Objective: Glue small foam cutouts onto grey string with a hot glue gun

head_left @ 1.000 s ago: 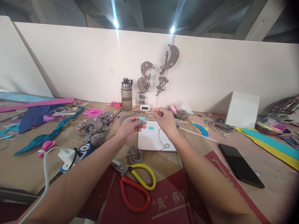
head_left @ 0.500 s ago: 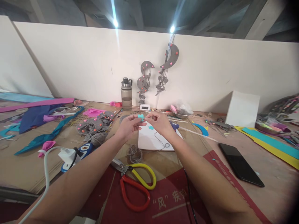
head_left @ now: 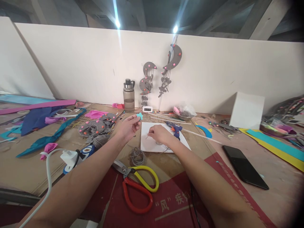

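Note:
Between the thumb and finger of my left hand (head_left: pixel 128 127) is a small turquoise flower-shaped piece (head_left: pixel 140 116), raised just left of the white board (head_left: pixel 145 146). My right hand (head_left: pixel 158 134) is low over the board, its fingers pinched on the grey cord (head_left: pixel 147 136). The cord runs beneath that hand to the board's front edge. A blue glue gun (head_left: pixel 176 132) rests on the board to the right of my right hand. A coil of grey cord (head_left: pixel 137 156) lies in front of the board.
Scissors (head_left: pixel 140 186) with red and yellow handles lie nearest me. A phone (head_left: pixel 244 166) is at the right, a water bottle (head_left: pixel 129 96) at the back. Grey felt pieces (head_left: pixel 95 126) and a charger plug (head_left: pixel 69 157) are on the left. Grey moon hangings (head_left: pixel 174 58) hang on the wall.
My hands have moved apart. The left drew slightly left with the turquoise piece; the right went down onto the board and now pinches the cord. More of the glue gun shows.

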A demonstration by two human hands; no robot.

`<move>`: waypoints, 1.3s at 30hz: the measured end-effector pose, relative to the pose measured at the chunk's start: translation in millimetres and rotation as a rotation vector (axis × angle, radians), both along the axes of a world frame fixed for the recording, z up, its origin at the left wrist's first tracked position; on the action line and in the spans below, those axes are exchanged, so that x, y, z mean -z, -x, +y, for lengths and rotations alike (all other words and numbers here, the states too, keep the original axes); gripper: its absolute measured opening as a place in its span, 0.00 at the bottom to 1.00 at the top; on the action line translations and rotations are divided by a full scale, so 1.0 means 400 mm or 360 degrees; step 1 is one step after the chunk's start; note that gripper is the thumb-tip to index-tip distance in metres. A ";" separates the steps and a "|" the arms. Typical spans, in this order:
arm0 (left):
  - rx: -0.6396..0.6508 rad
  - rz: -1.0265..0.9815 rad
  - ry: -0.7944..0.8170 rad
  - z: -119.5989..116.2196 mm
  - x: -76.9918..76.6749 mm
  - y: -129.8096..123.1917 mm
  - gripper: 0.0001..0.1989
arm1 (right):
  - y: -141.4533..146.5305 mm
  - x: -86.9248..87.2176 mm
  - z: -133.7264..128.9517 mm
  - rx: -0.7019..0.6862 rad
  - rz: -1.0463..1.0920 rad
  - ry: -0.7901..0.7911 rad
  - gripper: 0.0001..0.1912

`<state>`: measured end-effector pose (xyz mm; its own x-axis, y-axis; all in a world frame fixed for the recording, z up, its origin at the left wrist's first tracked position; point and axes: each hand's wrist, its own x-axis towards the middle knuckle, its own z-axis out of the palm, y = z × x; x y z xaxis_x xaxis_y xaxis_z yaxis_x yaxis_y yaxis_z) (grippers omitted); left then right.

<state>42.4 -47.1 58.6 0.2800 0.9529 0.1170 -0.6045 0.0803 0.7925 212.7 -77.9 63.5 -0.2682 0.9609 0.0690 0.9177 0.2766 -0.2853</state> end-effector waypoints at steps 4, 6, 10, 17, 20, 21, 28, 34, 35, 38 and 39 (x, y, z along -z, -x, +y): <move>0.0027 0.0016 -0.0069 0.000 -0.002 0.001 0.13 | 0.005 0.004 0.003 0.0076 -0.0174 0.0017 0.11; 0.0017 0.0040 -0.0094 0.000 -0.002 0.000 0.14 | 0.004 -0.005 0.001 0.0080 -0.0161 -0.0004 0.13; -0.0008 0.0071 -0.0106 -0.001 -0.001 -0.001 0.14 | -0.006 -0.033 -0.012 0.0018 -0.0017 -0.0029 0.12; -0.0068 0.0121 -0.0104 -0.010 -0.014 -0.001 0.16 | -0.016 -0.077 -0.031 -0.0075 0.0199 -0.0191 0.11; -0.0080 0.0152 -0.0085 -0.014 -0.015 -0.003 0.15 | 0.015 -0.100 -0.051 -0.0159 0.0407 -0.0384 0.10; -0.0086 0.0152 -0.0091 -0.013 -0.015 -0.003 0.14 | 0.030 -0.110 -0.063 -0.0204 0.0463 -0.0421 0.09; -0.0193 0.0089 -0.0066 0.001 -0.031 0.017 0.14 | 0.102 -0.155 -0.237 -0.0737 0.0285 0.0188 0.10; -0.0202 0.0053 -0.0128 -0.006 -0.063 0.035 0.13 | 0.139 -0.036 -0.380 -0.0756 -0.0511 0.0075 0.20; -0.0215 0.0056 -0.0137 -0.006 -0.067 0.038 0.13 | 0.148 -0.017 -0.389 -0.0774 -0.0598 0.0018 0.21; -0.0262 0.0043 -0.0182 -0.002 -0.082 0.052 0.12 | 0.162 0.015 -0.391 -0.0746 -0.0562 0.0041 0.25; -0.0290 0.0033 -0.0197 0.000 -0.089 0.059 0.12 | 0.159 0.018 -0.386 -0.0694 -0.0479 0.0101 0.25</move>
<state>18.8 -47.1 94.2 0.1081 0.9667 0.2320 -0.5836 -0.1273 0.8020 149.1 -232.5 56.4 -0.6425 0.7556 -0.1272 0.7652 0.6413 -0.0557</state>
